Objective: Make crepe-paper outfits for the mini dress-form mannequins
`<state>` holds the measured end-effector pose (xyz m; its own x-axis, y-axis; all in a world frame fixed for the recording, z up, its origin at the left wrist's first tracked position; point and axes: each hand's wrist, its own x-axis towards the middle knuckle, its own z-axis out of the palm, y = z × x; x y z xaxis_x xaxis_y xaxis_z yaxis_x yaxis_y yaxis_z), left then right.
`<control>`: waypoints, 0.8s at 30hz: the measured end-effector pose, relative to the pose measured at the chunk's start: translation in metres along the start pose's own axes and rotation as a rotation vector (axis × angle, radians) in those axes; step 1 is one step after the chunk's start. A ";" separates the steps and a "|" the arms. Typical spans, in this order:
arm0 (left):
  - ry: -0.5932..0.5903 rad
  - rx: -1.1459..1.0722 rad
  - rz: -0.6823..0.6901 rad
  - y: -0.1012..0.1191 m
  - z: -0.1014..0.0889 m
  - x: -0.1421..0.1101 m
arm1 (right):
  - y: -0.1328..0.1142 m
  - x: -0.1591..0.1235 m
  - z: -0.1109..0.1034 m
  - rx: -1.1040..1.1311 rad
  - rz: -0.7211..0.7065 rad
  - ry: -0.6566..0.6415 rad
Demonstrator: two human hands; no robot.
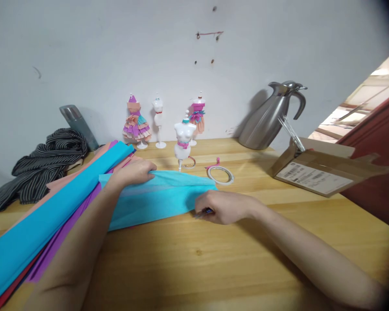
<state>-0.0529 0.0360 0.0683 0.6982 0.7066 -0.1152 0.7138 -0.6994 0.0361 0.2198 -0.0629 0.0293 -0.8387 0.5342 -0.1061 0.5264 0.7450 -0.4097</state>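
Observation:
A folded piece of light blue crepe paper lies across the middle of the wooden table. My left hand is closed on its upper left edge, with the thumb hidden. At the lower right end of the paper, my right hand is curled around scissors; only a bit of blade and a dark blue part show between the fingers. Under and beside my left forearm lie long folded strips of crepe paper: a bright blue strip on top, with purple paper, peach and red beneath it.
Behind the paper stand small white dress forms, some wearing paper dresses. A tape roll lies near the paper's right end. Farther right are a steel jug and an open cardboard box. Striped cloth and a flask sit left.

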 end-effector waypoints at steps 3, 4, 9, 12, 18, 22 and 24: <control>0.023 0.038 0.001 0.001 0.001 0.000 | 0.004 0.002 0.003 -0.103 0.086 0.100; 0.028 0.052 0.002 0.000 0.002 0.001 | 0.007 0.004 0.006 -0.156 0.118 0.119; 0.039 0.121 -0.024 0.000 0.006 0.002 | 0.015 0.011 0.015 -0.246 0.103 0.106; 0.068 0.137 -0.062 0.003 0.006 0.001 | 0.005 0.010 0.013 -0.208 0.036 0.070; 0.008 0.174 -0.124 0.009 0.013 -0.001 | -0.007 0.006 0.006 -0.037 -0.037 0.026; -0.051 0.163 -0.128 0.010 0.018 -0.002 | -0.001 0.006 0.006 0.038 0.016 0.038; -0.052 0.145 -0.113 0.011 0.018 -0.003 | 0.005 0.006 0.006 0.020 0.115 0.106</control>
<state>-0.0481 0.0245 0.0515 0.6072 0.7780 -0.1612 0.7698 -0.6263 -0.1229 0.2170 -0.0581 0.0209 -0.7531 0.6554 -0.0577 0.6142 0.6689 -0.4186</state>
